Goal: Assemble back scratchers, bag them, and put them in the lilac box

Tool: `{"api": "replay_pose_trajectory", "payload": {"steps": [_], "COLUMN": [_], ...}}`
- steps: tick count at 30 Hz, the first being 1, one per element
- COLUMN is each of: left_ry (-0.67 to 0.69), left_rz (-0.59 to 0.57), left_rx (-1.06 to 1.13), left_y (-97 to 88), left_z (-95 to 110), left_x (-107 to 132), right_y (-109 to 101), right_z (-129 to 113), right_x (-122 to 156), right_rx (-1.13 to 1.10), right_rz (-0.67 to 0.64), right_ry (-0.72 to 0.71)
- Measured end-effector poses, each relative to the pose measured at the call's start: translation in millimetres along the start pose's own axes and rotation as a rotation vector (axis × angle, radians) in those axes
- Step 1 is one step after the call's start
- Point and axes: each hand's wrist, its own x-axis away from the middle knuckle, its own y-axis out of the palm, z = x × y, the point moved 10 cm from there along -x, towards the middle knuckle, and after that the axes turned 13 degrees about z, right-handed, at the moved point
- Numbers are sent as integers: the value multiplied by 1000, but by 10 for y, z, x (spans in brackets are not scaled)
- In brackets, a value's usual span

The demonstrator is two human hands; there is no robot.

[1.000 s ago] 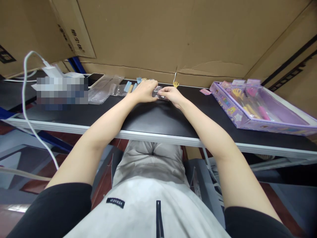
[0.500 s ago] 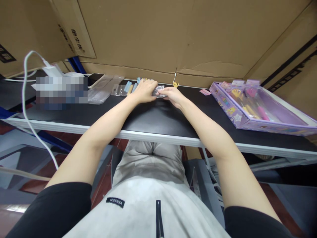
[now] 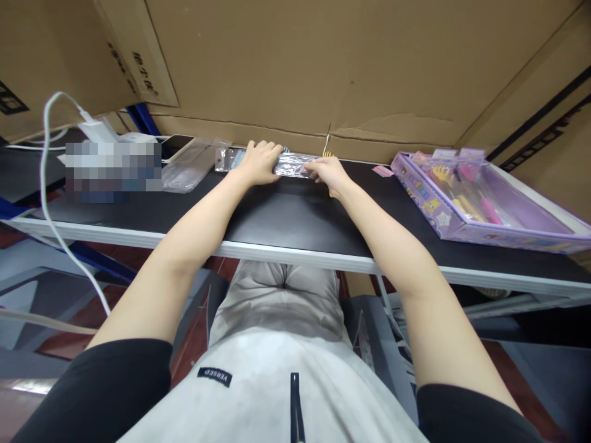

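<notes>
My left hand (image 3: 258, 162) and my right hand (image 3: 325, 171) both grip a clear plastic bag (image 3: 292, 165) stretched flat between them on the black table (image 3: 286, 212), near its far edge. The left fingers curl over the bag's left part. My right fingers pinch its right end. Small blue pieces show inside the bag's left end (image 3: 227, 159). A yellow hand-shaped toy (image 3: 327, 154) is partly hidden just behind my right hand.
A pile of empty clear bags (image 3: 187, 167) and a phone (image 3: 176, 144) lie to the left, with a white charger and cable (image 3: 92, 129). A purple toy box (image 3: 480, 197) stands on the right. Cardboard boxes (image 3: 323, 67) wall the table's far side.
Both hands have moved toward the far edge, and the bag is now pulled out long between them. The loose blue and yellow toys to the left of my left hand no longer show.
</notes>
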Motion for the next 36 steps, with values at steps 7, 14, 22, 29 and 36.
{"api": "replay_pose_trajectory", "payload": {"steps": [7, 14, 22, 29, 36], "left_ry": [-125, -200, -79, 57, 80], "left_rz": [-52, -152, -89, 70, 61], "left_rx": [-87, -197, -80, 43, 59], "left_y": [-17, -94, -147, -47, 2], "left_z": [-475, -507, -179, 197, 305], "left_x": [14, 86, 55, -21, -13], "right_y": [-71, -50, 6, 126, 181], "right_z": [-18, -73, 1, -18, -54], "right_x": [-20, 96, 177, 301, 417], "right_rx": [-36, -21, -177, -233, -205], "right_rz": [-7, -86, -118, -144, -157], "right_ry": [18, 115, 289, 352, 361]}}
